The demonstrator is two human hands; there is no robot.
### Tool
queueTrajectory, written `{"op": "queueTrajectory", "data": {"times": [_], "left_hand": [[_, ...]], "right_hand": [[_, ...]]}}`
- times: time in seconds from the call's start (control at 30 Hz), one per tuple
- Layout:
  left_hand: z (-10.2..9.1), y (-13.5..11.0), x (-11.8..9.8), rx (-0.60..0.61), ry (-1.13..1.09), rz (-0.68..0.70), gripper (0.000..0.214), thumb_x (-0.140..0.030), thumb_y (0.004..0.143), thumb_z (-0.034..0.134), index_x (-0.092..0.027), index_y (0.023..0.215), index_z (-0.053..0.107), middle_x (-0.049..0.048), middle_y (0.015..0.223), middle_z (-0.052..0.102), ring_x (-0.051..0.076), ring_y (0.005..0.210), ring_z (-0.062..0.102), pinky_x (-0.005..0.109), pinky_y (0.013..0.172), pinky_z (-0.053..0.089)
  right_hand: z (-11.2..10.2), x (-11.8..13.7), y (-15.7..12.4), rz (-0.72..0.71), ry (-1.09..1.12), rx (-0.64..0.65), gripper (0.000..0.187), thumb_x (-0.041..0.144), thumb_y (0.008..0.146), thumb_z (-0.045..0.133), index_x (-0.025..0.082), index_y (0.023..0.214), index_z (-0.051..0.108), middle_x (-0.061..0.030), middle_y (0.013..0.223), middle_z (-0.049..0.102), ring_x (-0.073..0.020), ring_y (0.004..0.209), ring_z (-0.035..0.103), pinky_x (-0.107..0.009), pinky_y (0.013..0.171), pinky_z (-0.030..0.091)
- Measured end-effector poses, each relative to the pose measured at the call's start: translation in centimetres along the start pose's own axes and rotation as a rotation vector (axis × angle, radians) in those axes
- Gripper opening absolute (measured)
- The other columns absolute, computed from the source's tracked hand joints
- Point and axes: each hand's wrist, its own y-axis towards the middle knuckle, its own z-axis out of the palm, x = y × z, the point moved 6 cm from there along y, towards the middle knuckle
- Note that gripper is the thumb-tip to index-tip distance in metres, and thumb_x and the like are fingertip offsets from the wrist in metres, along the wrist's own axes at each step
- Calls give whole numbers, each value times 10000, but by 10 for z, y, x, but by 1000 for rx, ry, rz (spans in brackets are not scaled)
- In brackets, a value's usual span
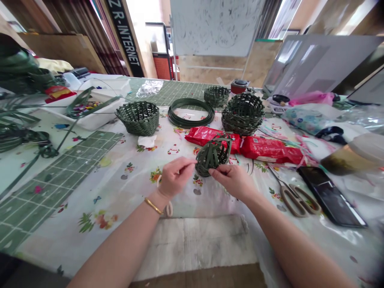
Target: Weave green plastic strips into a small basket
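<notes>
A small dark green woven basket (pixel 212 155) is held just above the flowered table cover, with loose strips curving over its top. My right hand (pixel 235 181) pinches its lower front edge between thumb and fingers. At the basket's left side is my left hand (pixel 177 176), closed in a pinch; whatever lies between its fingertips is too small to make out. A gold bracelet (pixel 154 206) circles the left wrist. Behind the basket lie two red packets (pixel 271 150). Scissors with beige handles (pixel 297 196) rest to the right of my right hand.
Farther back stand finished-looking woven baskets (pixel 139 119), (pixel 243 114) and a coil of green strip (pixel 191 113). A black phone (pixel 331 196) lies at the right. On the left are a white tray (pixel 90 120) and tangled green strips (pixel 24 136). A whiteboard (pixel 214 28) stands behind the table.
</notes>
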Motion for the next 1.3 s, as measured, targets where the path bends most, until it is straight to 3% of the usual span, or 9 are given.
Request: {"op": "queueTrajectory", "data": {"times": [0.1, 0.17, 0.4, 0.57, 0.73, 0.93, 1.07, 1.3], "left_hand": [[14, -5, -15, 127, 218, 217, 228, -167, 807, 570, -145, 1018, 653, 16, 652, 663, 88, 520, 528, 217, 547, 446], [20, -7, -18, 150, 296, 277, 256, -174, 821, 553, -141, 1061, 638, 31, 675, 689, 103, 539, 565, 230, 573, 465], [21, -3, -17, 122, 289, 230, 229, -149, 857, 483, -155, 1018, 645, 54, 752, 689, 119, 629, 610, 235, 598, 489], [14, 0, -14, 50, 221, 251, 158, -130, 804, 534, -155, 863, 679, 93, 865, 670, 182, 851, 622, 344, 786, 517], [16, 0, -9, 92, 176, 305, 233, -91, 798, 522, -157, 972, 662, 116, 978, 665, 197, 958, 610, 372, 845, 516], [22, -6, -9, 133, 285, 419, 332, -79, 799, 484, -202, 1074, 622, 104, 1011, 637, 232, 1108, 537, 452, 921, 472], [25, -6, -7, 154, 335, 405, 376, -83, 812, 454, -197, 1144, 590, 129, 1092, 585, 234, 1100, 529, 445, 909, 472], [28, -1, -7, 108, 365, 370, 300, -50, 809, 446, -159, 1008, 643, 134, 1020, 570, 205, 974, 551, 387, 811, 509]], "right_hand": [[-1, 1, 0, 24, 21, -16, 445, 515, 810, 462, 186, 513, 490, 36, 440, 376, -84, 442, 354, -224, 440, 211], [-1, 0, 1, 28, 33, -24, 443, 517, 807, 463, 185, 514, 495, 36, 440, 380, -85, 442, 354, -225, 440, 214], [4, -3, 4, 16, 103, 16, 456, 534, 799, 457, 183, 509, 472, 44, 441, 339, -81, 437, 312, -225, 418, 195], [4, -8, 7, 23, 137, -32, 453, 537, 808, 455, 182, 527, 480, 47, 446, 344, -81, 446, 317, -221, 427, 206], [6, -16, 9, 18, 189, -18, 465, 561, 803, 456, 182, 538, 496, 43, 461, 358, -86, 460, 334, -220, 426, 218], [7, -17, 9, 7, 210, -26, 480, 582, 796, 447, 178, 544, 512, 43, 452, 354, -88, 455, 326, -227, 429, 220], [9, -18, 10, 13, 205, -28, 479, 582, 797, 448, 179, 545, 506, 43, 455, 364, -88, 460, 327, -226, 432, 219], [12, -16, 12, -10, 247, -53, 457, 556, 798, 464, 174, 558, 531, 44, 475, 360, -90, 473, 333, -229, 453, 237]]}}
